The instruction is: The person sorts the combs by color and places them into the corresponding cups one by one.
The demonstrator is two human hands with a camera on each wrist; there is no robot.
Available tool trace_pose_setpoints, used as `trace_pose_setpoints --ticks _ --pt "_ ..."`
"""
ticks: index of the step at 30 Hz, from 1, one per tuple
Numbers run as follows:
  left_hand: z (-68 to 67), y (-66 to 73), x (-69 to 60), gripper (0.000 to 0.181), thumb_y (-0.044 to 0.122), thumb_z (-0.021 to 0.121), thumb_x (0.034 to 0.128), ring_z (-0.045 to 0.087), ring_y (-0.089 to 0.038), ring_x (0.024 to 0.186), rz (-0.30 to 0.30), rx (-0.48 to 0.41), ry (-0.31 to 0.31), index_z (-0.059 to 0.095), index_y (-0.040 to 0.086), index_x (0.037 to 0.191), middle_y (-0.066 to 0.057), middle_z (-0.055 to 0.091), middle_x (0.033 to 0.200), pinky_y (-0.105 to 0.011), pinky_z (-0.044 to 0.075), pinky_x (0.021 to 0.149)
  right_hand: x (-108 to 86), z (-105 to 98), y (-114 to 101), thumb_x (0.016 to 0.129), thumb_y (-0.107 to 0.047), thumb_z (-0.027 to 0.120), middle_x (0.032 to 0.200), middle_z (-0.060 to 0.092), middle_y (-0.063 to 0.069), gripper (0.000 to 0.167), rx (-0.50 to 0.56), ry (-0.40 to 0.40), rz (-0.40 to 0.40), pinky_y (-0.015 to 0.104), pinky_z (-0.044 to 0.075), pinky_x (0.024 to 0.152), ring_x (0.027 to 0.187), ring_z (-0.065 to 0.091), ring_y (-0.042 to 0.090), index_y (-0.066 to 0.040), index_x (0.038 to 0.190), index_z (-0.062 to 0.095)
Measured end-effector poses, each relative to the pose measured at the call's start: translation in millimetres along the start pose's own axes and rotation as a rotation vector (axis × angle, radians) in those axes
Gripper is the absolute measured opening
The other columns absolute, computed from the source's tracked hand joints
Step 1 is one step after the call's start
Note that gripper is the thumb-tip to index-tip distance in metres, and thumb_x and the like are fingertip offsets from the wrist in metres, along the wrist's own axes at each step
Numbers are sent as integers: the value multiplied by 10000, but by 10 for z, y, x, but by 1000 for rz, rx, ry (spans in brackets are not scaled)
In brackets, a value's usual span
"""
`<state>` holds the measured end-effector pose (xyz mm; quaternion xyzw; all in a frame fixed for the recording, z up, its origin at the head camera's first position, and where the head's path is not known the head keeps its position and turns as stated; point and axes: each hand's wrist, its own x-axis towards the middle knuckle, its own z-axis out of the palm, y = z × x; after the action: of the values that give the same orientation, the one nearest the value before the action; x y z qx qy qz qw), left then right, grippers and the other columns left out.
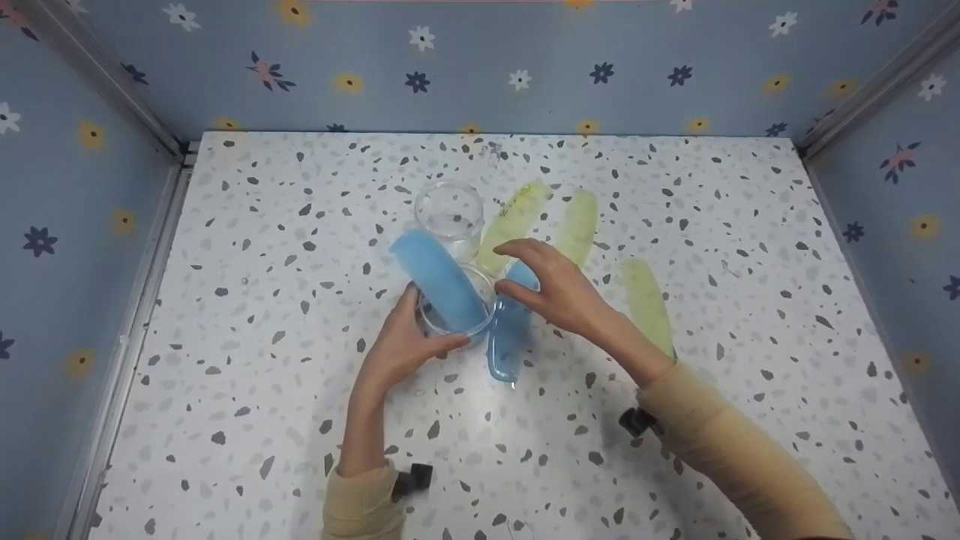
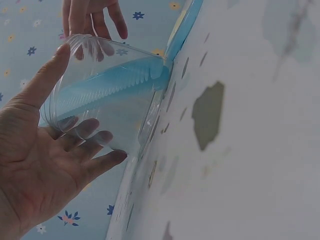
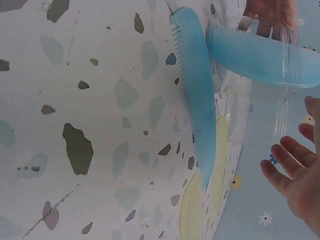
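My left hand (image 1: 397, 346) holds a clear plastic cup (image 2: 122, 127) around its side, thumb and fingers on opposite sides near the rim. Inside the cup leans a blue comb (image 1: 441, 277), its upper end sticking out past the rim. My right hand (image 1: 561, 289) hovers just right of the cup with relaxed, parted fingers, and nothing is in it. In the right wrist view its fingers (image 3: 287, 160) are apart from the cup. Partly under that hand, a second blue comb (image 1: 511, 341) lies on the table beside the cup.
Another clear cup (image 1: 448, 210) stands just behind the held one. Yellow-green combs lie to the right: one comb (image 1: 517, 214) near that cup, another comb (image 1: 579, 221) beside it, and a third comb (image 1: 649, 304) by the right forearm. Flowered panels (image 1: 480, 67) border the speckled table (image 1: 262, 390).
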<state>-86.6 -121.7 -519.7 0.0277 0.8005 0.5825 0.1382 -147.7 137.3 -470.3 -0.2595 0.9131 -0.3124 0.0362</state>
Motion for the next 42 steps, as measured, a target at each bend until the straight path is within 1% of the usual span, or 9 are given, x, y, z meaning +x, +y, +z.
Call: trace_pose_setpoints --ticks 6,11,15,20,24,27,34,39,42 --pt "5 3 4 1116 347 915 768 310 -271 1559 -12 19 6 221 202 1630 -59 362 1651 -501 236 1306 -51 0 76 987 -306 700 1490 573 70 480 -94 -74 -44 467 474 1172 1407 531 278 -182 1436 586" --pt "4 3 4 1126 341 916 767 296 -272 1567 -16 13 4 212 197 1633 -58 347 1661 -499 227 1310 -65 2 132 963 -222 724 1493 573 86 501 -171 -138 -115 451 460 1189 1413 524 287 -150 1440 590" --pt "2 1 1 1138 371 921 755 306 -275 1562 -18 9 3 216 200 1632 -60 357 1656 -496 232 1309 -67 13 169 951 -170 729 1476 590 104 492 -206 -173 -170 471 457 1188 1405 531 300 -121 1424 603" --pt "-2 -5 2 1170 451 921 732 321 -276 1555 -19 15 2 215 212 1634 -54 372 1646 -495 229 1310 -77 25 188 913 -126 749 1481 587 104 487 -273 -231 -198 511 458 1177 1408 522 319 -132 1386 632" --pt "-5 -8 4 1178 467 914 735 317 -282 1558 -19 21 -3 205 208 1640 -57 368 1650 -497 223 1312 -98 41 199 870 -126 800 1495 580 83 533 -338 -275 -213 535 445 1182 1429 497 327 -155 1379 643" --pt "-7 -7 6 1174 464 913 738 321 -287 1555 -22 25 -3 207 200 1639 -63 371 1647 -497 226 1311 -116 60 204 852 -127 824 1496 581 78 585 -373 -293 -238 547 443 1179 1432 492 330 -158 1402 629" --pt "-7 2 -3 1150 423 908 759 304 -276 1563 -44 31 -2 198 211 1639 -60 350 1659 -492 239 1307 -163 121 217 833 -116 838 1492 593 71 633 -452 -322 -323 533 438 1184 1417 513 335 -167 1420 608" --pt "-6 -5 5 1167 434 911 750 293 -286 1570 -42 35 -2 196 198 1642 -71 340 1668 -493 223 1313 -191 138 197 839 -104 835 1503 584 61 653 -497 -358 -334 528 439 1183 1415 513 325 -175 1443 597" --pt "-9 -12 10 1182 461 912 739 296 -287 1569 -39 35 -3 197 197 1642 -74 343 1667 -490 220 1314 -202 155 193 854 -84 815 1499 589 61 636 -529 -358 -351 521 449 1176 1402 530 320 -187 1443 600"
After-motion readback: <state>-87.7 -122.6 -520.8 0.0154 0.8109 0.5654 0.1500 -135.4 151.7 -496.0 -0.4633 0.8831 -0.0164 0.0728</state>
